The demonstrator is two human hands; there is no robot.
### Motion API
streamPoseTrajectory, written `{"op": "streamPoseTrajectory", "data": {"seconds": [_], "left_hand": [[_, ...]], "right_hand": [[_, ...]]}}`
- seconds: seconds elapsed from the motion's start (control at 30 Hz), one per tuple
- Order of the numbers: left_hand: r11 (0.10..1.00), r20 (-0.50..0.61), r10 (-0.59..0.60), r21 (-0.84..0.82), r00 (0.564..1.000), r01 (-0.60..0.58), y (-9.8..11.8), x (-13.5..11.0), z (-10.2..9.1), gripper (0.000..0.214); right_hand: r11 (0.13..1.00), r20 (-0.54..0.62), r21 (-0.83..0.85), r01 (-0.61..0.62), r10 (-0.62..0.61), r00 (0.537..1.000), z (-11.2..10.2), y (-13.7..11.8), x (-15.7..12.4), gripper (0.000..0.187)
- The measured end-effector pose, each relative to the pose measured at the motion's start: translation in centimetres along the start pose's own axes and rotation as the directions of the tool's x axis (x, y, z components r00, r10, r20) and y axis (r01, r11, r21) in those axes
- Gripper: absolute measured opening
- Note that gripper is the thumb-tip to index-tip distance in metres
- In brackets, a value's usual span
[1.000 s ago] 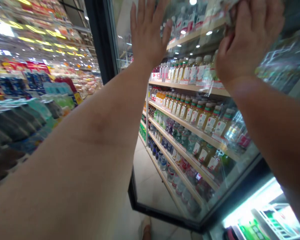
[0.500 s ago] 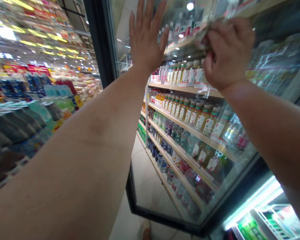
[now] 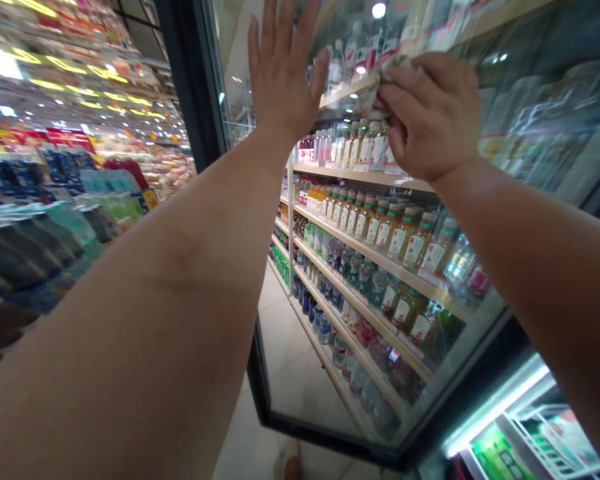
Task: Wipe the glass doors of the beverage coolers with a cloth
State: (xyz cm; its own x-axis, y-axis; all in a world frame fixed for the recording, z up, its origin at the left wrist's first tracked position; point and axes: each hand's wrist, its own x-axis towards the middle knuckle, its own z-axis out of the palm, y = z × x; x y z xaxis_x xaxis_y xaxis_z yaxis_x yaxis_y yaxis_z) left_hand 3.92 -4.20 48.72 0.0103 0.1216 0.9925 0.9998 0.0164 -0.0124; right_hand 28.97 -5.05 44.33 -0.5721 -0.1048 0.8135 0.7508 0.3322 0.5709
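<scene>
A glass door (image 3: 310, 383) with a black frame stands swung out in front of me. My left hand (image 3: 285, 80) lies against its upper part, fingers spread and nothing held. To the right of it, my right hand (image 3: 433, 113) grips a crumpled light cloth (image 3: 387, 80) against the glass. Part of the cloth is hidden under the fingers. Rows of bottled drinks (image 3: 375, 223) on shelves show through the pane behind both hands.
On the left, packed bottles (image 3: 30, 240) are stacked beside the aisle. At lower right a lit cooler (image 3: 525, 433) holds green packages. The tiled floor (image 3: 237, 437) and a foot (image 3: 293, 460) show below the door.
My right hand has moved left and slightly down across the glass with the cloth, closer to my left hand. My left hand keeps its place on the pane; the view has shifted slightly.
</scene>
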Motion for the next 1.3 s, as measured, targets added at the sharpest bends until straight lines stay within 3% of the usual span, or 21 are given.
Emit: {"op": "streamPoseTrajectory", "data": {"seconds": [0.07,0.17,0.23,0.3,0.37,0.4,0.47,0.53,0.57,0.6,0.67,0.73,0.77,0.83,0.9,0.97,1.03,1.1,1.2,1.23,1.3], "left_hand": [[1.0,0.032,-0.021,0.01,0.999,0.02,0.1,0.0,-0.2,0.067],[0.999,0.073,-0.035,0.031,0.997,0.033,0.1,0.0,-0.3,0.068],[0.999,0.046,-0.03,0.022,0.998,0.029,0.0,0.0,0.0,0.068],[1.0,-0.008,-0.016,0.017,1.0,0.016,-0.1,0.0,0.5,0.067],[0.999,-0.03,-0.007,0.038,1.0,0.008,-0.3,0.1,1.1,0.067],[0.998,-0.034,-0.01,0.058,0.999,0.012,-0.4,0.3,1.4,0.068],[0.995,-0.05,-0.017,0.092,0.999,0.022,-0.7,0.5,2.0,0.068],[0.995,-0.078,-0.015,0.095,0.997,0.023,-1.0,0.9,2.6,0.068],[0.996,-0.093,-0.008,0.087,0.996,0.016,-1.2,1.0,3.0,0.068],[0.997,-0.104,0.001,0.075,0.995,0.007,-1.3,1.1,3.2,0.067],[0.998,-0.128,0.018,0.055,0.992,-0.011,-1.5,1.1,3.6,0.066],[0.998,-0.164,0.032,0.061,0.986,-0.023,-1.6,1.0,3.7,0.066],[0.997,-0.176,0.037,0.073,0.984,-0.024,-1.5,0.9,3.7,0.065],[0.995,-0.168,0.032,0.097,0.985,-0.016,-1.3,0.8,3.3,0.066],[0.994,-0.117,0.003,0.108,0.993,0.01,-1.0,0.7,2.8,0.066],[0.994,-0.045,-0.033,0.104,0.998,0.037,-0.7,0.8,2.1,0.068],[0.996,0.019,-0.058,0.07,0.998,0.057,-0.4,0.7,1.3,0.068],[0.999,0.032,-0.004,0.034,0.999,0.003,-0.2,0.3,0.6,0.067],[0.976,-0.008,0.219,0.024,0.976,-0.218,0.0,-0.8,-0.2,0.068],[0.955,-0.014,0.296,0.019,0.955,-0.296,-0.1,-1.3,-0.4,0.069],[0.916,-0.01,0.4,-0.043,0.917,-0.4,-0.3,-2.1,-0.6,0.071]], "right_hand": [[0.983,-0.071,-0.004,-0.185,0.184,0.98,0.2,0.1,0.2,0.047],[0.881,-0.205,0.025,-0.472,0.467,0.86,0.5,0.1,0.5,0.052],[0.934,-0.154,0.035,-0.355,0.356,0.922,0.3,-0.1,0.4,0.051],[0.993,-0.027,0.077,-0.093,0.095,0.995,0.0,-0.4,0.2,0.048],[0.992,0.048,0.114,0.045,-0.051,0.998,-0.2,-0.6,0.1,0.046],[0.995,0.044,0.101,0.01,-0.015,0.999,-0.3,-0.6,0.1,0.046],[0.973,-0.01,0.027,-0.23,0.23,0.973,-0.2,-0.5,0.4,0.047],[0.881,-0.074,-0.026,-0.473,0.47,0.88,0.0,-0.3,0.7,0.05],[0.856,-0.084,-0.035,-0.516,0.512,0.855,0.1,-0.3,0.8,0.051],[0.876,-0.065,-0.037,-0.481,0.478,0.876,0.1,-0.3,0.8,0.051],[0.976,0.035,-0.012,-0.215,0.216,0.976,-0.1,-0.5,0.5,0.048],[0.998,0.117,0.035,0.046,-0.05,0.992,-0.3,-0.6,0.3,0.046],[0.997,0.117,0.04,0.069,-0.074,0.99,-0.3,-0.6,0.2,0.046],[0.992,0.028,0.001,-0.123,0.123,0.992,-0.1,-0.4,0.5,0.046],[0.898,-0.106,-0.024,-0.44,0.435,0.894,0.3,0.0,1.0,0.048],[0.804,-0.162,-0.026,-0.594,0.583,0.796,0.6,0.3,1.4,0.05],[0.859,-0.127,-0.021,-0.511,0.505,0.854,0.5,0.2,1.3,0.052],[0.972,-0.031,0.014,-0.233,0.234,0.972,0.2,-0.1,0.8,0.054],[0.997,0.02,0.064,0.051,-0.053,0.998,0.0,-0.4,0.1,0.047],[0.998,0.0,0.056,0.039,-0.039,0.999,0.2,-0.3,0.1,0.045],[0.987,-0.116,0.032,-0.158,0.161,0.98,1.1,0.4,0.2,0.043]]}}
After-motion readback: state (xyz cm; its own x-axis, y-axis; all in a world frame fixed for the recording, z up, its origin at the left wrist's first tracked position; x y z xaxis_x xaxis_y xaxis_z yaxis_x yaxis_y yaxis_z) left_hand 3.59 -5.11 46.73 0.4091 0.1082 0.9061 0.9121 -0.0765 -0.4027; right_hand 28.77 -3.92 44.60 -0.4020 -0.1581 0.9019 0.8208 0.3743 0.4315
